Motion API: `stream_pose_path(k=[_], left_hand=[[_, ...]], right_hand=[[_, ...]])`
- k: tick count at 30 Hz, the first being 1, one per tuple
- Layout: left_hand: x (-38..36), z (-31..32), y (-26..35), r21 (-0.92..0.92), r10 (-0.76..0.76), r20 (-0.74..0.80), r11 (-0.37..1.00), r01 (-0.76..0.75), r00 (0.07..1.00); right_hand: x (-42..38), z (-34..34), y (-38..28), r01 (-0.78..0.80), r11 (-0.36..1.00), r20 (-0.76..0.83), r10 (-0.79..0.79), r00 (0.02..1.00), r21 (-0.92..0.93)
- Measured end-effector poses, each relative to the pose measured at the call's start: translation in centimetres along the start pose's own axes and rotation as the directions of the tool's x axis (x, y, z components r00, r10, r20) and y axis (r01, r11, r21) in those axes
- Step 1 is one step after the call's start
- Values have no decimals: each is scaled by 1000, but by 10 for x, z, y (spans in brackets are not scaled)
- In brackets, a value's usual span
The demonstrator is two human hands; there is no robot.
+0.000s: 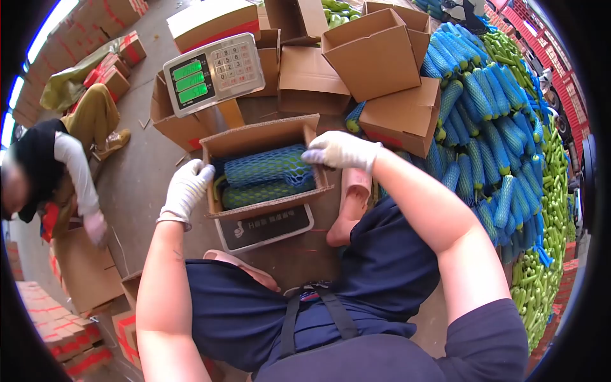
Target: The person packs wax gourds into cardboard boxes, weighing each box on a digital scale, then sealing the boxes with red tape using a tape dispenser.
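An open cardboard box (pixel 259 208) sits on the weighing platform (pixel 267 230) of a digital scale, between my feet. Inside it lie green zucchini (pixel 270 193), the upper ones wrapped in blue mesh sleeves (pixel 264 167). My left hand (pixel 186 192), in a whitish knit glove, has its fingertips closed at the left wall of the box. My right hand (pixel 344 151), gloved too, curls its fingers over the right wall, their tips just inside by the sleeve ends. Just behind the box stands the scale's display (pixel 213 73), with green lit digits.
Several open cartons (pixel 372 54) crowd the floor behind the scale. On the right rises a large pile of blue-sleeved zucchini (pixel 487 121), with unwrapped ones (pixel 541 274) beyond. At left another person (pixel 57 165) bends over a carton (pixel 86 267). Taped cartons (pixel 57 312) are stacked lower left.
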State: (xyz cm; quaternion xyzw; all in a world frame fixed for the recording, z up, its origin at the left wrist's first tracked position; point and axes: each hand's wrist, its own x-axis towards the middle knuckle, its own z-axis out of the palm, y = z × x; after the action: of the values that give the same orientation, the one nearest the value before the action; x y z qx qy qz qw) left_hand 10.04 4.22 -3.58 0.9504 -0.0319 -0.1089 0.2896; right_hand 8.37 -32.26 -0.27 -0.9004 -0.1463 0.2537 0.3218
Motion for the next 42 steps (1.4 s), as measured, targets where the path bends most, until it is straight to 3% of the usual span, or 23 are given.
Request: stream_pose_path(k=[1,2,4,5,8,14,17,20,22,24,25,26,27,28,30,32,34,37,38,40,42], left_hand=[[-1,8,10,60,120,45,991,-123,992],[-4,15,23,116,234,100,963,-245,967],[-15,29,61,292,60,214,949,-122,975],[-9,29,61,279,57,223,953,-120,973],[0,26,63,346,56,322,923,-172,945],[0,35,74,528,64,324,816,-237,944],[-1,39,81,603,-4,351,766,-222,936],[-6,37,81,560,50,369,785,-265,928],[-15,16,83,482,5,418,847,-226,909],[-35,-13,81,109,62,545,984,-144,836],[-34,-12,61,59,131,584,977,-203,801],[-44,-14,54,86,220,515,948,-305,828],[-47,-19,53,92,189,487,960,-266,853],[-49,-22,54,96,156,459,970,-223,875],[-51,-19,57,285,244,218,910,-300,945],[-47,-16,63,339,345,252,844,-416,904],[-37,-13,63,383,256,374,833,-400,891],[-24,-16,47,413,267,306,828,-380,914],[-19,-20,33,410,285,244,836,-365,927],[-18,-39,7,273,185,190,933,-233,964],[-25,-49,-22,319,248,96,910,-266,964]], right_hand=[[12,16,2,91,981,-9,-93,996,-172],[16,23,-16,55,966,5,-55,998,-254],[26,27,-17,-31,950,-11,29,1000,-312],[28,29,-23,-31,951,-9,30,1000,-307],[33,28,-44,-93,849,42,135,990,-521],[53,41,-53,-146,765,83,252,964,-627],[50,48,-65,-141,713,74,261,962,-687],[59,58,-60,-172,665,50,301,952,-726],[46,48,-51,-176,761,5,230,973,-625],[23,29,-42,-159,898,-6,172,985,-409],[10,23,-43,-240,865,-9,263,965,-441],[-1,16,-48,-312,823,-14,347,938,-474],[-3,13,-47,-351,818,3,395,919,-456],[-6,11,-48,-321,845,-25,344,939,-427],[-5,4,-54,-331,811,-99,325,941,-483],[1,3,-29,-366,814,-195,310,931,-452],[-4,-5,-24,-435,826,-133,415,900,-358],[4,0,-17,-447,856,-55,449,892,-259],[6,-1,-23,-418,840,-82,417,905,-346],[15,-6,-29,-386,810,-105,380,919,-441],[29,-9,-43,52,663,-2,-81,997,-746]])
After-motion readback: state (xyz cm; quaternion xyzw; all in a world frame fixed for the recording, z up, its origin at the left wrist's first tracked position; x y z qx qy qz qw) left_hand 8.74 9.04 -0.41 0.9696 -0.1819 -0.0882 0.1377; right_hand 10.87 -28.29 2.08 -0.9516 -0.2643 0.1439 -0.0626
